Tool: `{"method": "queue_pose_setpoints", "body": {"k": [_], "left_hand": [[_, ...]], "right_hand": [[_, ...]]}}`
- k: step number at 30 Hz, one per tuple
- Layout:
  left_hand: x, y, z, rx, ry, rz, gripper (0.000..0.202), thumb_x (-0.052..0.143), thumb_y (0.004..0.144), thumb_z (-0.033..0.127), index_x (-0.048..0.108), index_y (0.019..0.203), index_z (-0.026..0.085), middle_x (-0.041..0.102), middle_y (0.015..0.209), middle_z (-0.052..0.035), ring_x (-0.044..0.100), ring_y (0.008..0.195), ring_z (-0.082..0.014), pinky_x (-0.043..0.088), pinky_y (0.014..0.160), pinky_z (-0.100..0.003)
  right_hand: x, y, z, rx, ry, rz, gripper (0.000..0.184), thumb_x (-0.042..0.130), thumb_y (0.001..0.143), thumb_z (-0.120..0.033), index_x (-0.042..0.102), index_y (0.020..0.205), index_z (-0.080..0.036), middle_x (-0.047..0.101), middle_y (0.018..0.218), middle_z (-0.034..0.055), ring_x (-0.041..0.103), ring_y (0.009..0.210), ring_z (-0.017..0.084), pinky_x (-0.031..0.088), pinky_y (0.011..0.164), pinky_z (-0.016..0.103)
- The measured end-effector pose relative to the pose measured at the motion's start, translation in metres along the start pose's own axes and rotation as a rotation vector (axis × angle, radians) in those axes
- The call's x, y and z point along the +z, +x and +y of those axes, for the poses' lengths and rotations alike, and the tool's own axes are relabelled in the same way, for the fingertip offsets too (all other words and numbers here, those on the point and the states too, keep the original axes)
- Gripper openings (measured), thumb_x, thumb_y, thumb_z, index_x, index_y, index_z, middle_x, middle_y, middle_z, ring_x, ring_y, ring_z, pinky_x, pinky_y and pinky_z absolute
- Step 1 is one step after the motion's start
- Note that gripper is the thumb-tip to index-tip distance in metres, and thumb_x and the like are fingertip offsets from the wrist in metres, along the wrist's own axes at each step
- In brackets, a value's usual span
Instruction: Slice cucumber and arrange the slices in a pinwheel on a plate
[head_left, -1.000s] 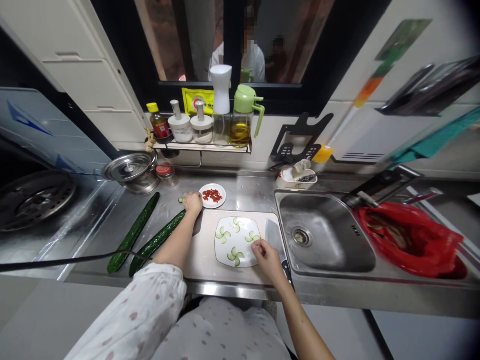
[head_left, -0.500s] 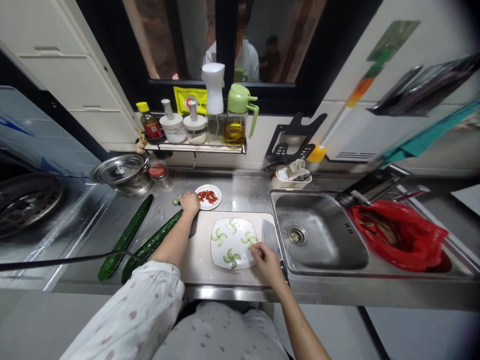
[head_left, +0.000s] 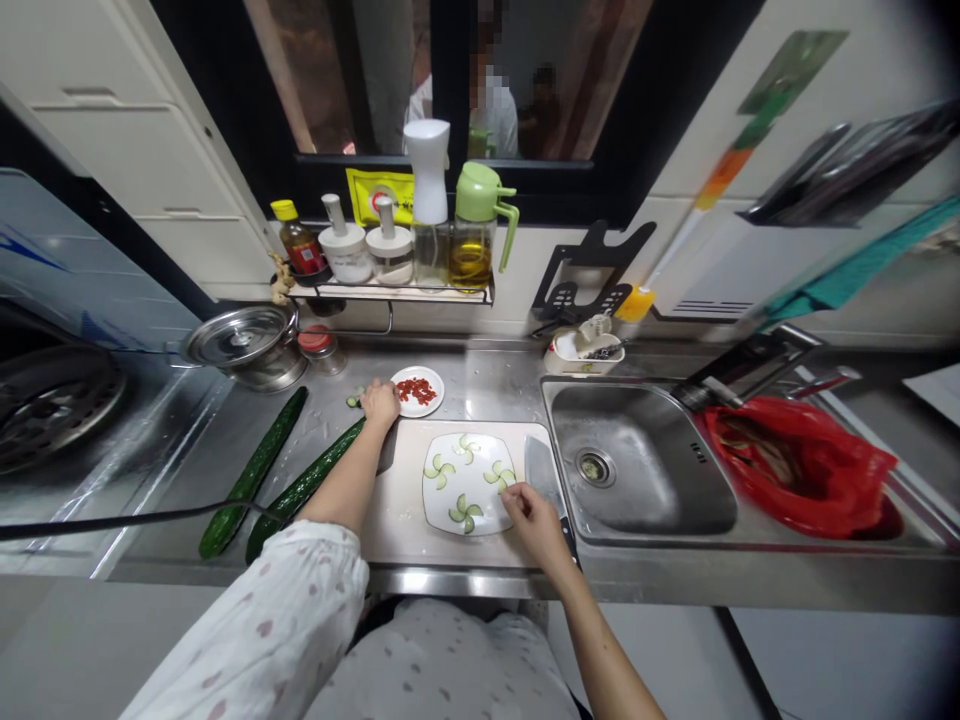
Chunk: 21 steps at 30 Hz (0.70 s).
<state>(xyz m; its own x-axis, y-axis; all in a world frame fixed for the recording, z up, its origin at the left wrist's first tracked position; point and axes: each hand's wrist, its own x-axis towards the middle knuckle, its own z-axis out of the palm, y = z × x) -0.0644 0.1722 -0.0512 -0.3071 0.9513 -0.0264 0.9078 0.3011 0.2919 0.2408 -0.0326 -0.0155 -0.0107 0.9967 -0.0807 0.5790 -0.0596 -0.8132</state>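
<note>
Right hand (head_left: pixel 534 520) static; plate (head_left: pixel 487 515), 4 pinwheels (head_left: pixel 464 511)

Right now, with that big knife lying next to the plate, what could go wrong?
The cleaver lies right beside the right hand at the plate edge, so the hand might brush its blade. Its handle points at the front edge of the counter; a bump could perhaps knock it off. The left hand sits by the small dish of red pieces and could tip it.
</note>
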Motion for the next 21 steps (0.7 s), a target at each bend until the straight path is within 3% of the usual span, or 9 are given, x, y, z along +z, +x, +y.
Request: {"method": "queue_pose_setpoints", "body": {"k": [3,7,10,16,21], "left_hand": [[0.0,-0.001,0.0,-0.105,-0.216,0.053,0.022,0.052,0.081,0.026,0.07,0.092,0.02,0.065,0.104,-0.0119,0.059,0.1,-0.0271,0.041,0.086,-0.039],[0.002,-0.009,0.009,-0.207,-0.788,0.075,0.02,0.057,0.076,0.027,0.067,0.089,0.016,0.07,0.086,-0.0067,0.063,0.083,-0.0183,0.046,0.076,-0.029],[0.0,-0.023,0.018,-0.193,-1.135,0.049,0.02,0.063,0.068,0.029,0.064,0.081,0.014,0.07,0.082,-0.0058,0.063,0.075,-0.0148,0.048,0.069,-0.025],[-0.02,-0.063,0.031,-0.105,-1.381,-0.216,0.027,0.073,0.059,0.033,0.062,0.074,0.015,0.072,0.082,-0.0063,0.064,0.071,-0.0144,0.041,0.054,-0.02],[-0.037,-0.093,0.042,0.007,-1.447,-0.399,0.032,0.078,0.059,0.034,0.066,0.082,0.015,0.071,0.077,-0.0036,0.061,0.064,-0.0107,0.044,0.06,-0.022]], "right_hand": [[0.0,0.001,-0.002,-0.002,0.009,-0.004,0.031,0.047,0.083,-0.048,0.059,0.077,-0.02,0.039,0.052,-0.0057,0.041,0.05,0.012,0.029,0.052,0.023],[0.001,0.006,-0.009,-0.021,0.025,-0.005,0.032,0.047,0.083,-0.049,0.058,0.077,-0.02,0.038,0.052,-0.0056,0.04,0.051,0.012,0.029,0.052,0.023],[0.003,0.014,-0.015,-0.047,0.039,-0.005,0.031,0.047,0.083,-0.049,0.058,0.076,-0.02,0.038,0.053,-0.0054,0.04,0.052,0.012,0.03,0.052,0.023],[0.004,0.034,-0.033,-0.105,0.047,-0.003,0.028,0.05,0.083,-0.045,0.06,0.078,-0.02,0.042,0.055,-0.0048,0.041,0.054,0.011,0.031,0.053,0.022],[0.001,0.053,-0.057,-0.183,0.05,-0.028,0.025,0.05,0.084,-0.042,0.062,0.082,-0.02,0.046,0.056,-0.0052,0.043,0.053,0.011,0.03,0.053,0.021]]}}
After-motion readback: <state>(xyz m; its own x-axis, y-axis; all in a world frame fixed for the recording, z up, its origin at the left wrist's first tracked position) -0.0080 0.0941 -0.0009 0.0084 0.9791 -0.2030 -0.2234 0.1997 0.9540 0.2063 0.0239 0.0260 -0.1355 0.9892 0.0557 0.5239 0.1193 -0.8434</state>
